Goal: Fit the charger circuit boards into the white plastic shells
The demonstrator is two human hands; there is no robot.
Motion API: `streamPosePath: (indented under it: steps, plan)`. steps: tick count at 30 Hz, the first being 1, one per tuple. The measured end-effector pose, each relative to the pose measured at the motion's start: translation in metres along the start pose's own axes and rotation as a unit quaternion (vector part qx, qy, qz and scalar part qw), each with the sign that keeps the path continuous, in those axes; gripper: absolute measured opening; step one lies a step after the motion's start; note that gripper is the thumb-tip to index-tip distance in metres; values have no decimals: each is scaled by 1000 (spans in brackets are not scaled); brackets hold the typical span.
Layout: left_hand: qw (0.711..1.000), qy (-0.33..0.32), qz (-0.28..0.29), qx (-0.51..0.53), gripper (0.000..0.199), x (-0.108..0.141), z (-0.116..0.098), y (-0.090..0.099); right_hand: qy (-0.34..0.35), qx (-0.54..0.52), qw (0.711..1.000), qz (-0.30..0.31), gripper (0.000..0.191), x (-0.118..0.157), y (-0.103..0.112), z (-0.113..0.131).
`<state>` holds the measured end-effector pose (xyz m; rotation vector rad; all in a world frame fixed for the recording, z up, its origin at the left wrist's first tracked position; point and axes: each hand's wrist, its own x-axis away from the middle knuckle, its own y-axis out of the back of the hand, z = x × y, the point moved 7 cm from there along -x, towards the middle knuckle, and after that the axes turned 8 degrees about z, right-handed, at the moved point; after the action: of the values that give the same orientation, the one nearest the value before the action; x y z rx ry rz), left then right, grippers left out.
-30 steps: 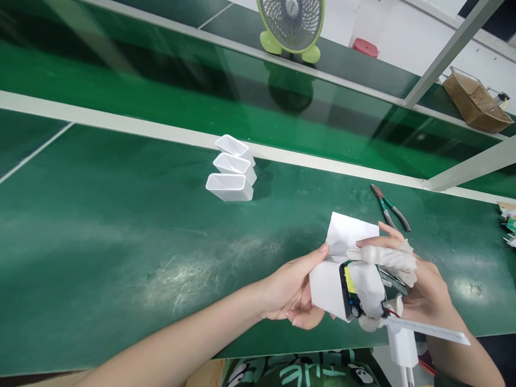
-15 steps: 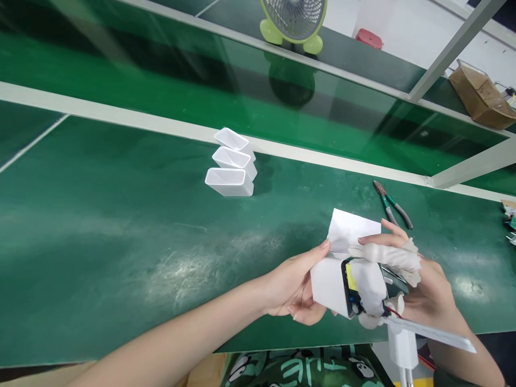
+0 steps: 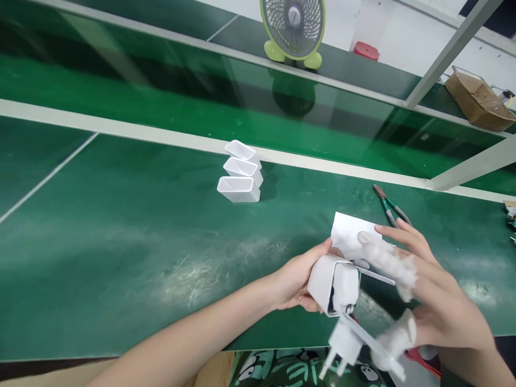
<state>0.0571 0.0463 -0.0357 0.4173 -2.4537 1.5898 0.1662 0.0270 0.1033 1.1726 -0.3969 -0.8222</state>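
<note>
My left hand (image 3: pixel 300 282) grips a white plastic housing (image 3: pixel 321 282) low over the bench. A white-wrapped insert (image 3: pixel 345 285) shows in its mouth, with a dark part beside it. Below hangs a white two-pin plug (image 3: pixel 344 341) on a narrow white panel (image 3: pixel 377 346), blurred by motion. A white sheet-like piece (image 3: pixel 350 234) stands behind the housing; its lower edge is hidden. My right hand (image 3: pixel 437 290), with white finger covers on thumb and one finger, has its fingers spread around the right side. One fingertip is at the white piece's edge; its thumb is near the panel.
Three white open-topped cases (image 3: pixel 242 188) stand in a row at the bench middle. Green-handled cutting pliers (image 3: pixel 389 204) lie beyond my right hand. A green fan (image 3: pixel 294 27), a red object (image 3: pixel 366 51) and a cardboard box (image 3: pixel 479 99) are at the back.
The insert now sits deeper in the housing. My right hand has opened and drawn back to the right, and the plug and panel have swung left. The view has shifted slightly.
</note>
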Motion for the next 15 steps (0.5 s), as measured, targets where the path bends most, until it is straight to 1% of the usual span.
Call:
streamPosePath:
  steps: [1,2,3,5,7,8,9,10,11,12,14,15]
  plan:
    - [1000,-2,-21,-3,60,0,-1,3,-4,-34,999,13,82,-1,0,-3]
    - [999,2,-33,-9,58,-1,-1,5,-2,-67,997,26,83,-4,-2,-6]
    - [999,18,-32,-19,57,-1,1,5,9,-94,995,39,79,-7,-6,-7]
    - [997,67,-6,-38,60,-2,7,0,58,-130,988,54,65,-13,-16,-3]
    - [994,102,25,-40,66,-1,11,-7,110,-162,980,32,55,-16,-23,3]
    - [994,98,25,-39,67,1,9,-9,117,-181,976,6,53,-15,-26,4]
    - [996,76,7,-43,66,4,4,-8,110,-198,974,-22,52,-15,-28,5]
    - [997,38,-28,-55,65,10,-2,-4,91,-212,972,-52,52,-13,-31,5]
    - [994,-12,-75,-77,63,18,-10,1,63,-218,971,-80,53,-11,-35,4]
    - [983,-70,-129,-111,62,31,-19,7,32,-216,970,-104,54,-10,-39,3]
    - [939,-169,-228,-194,60,61,-29,15,-8,-196,970,-141,52,-7,-50,4]
    - [913,-203,-262,-239,57,76,-29,17,-13,-179,972,-152,49,-7,-57,6]
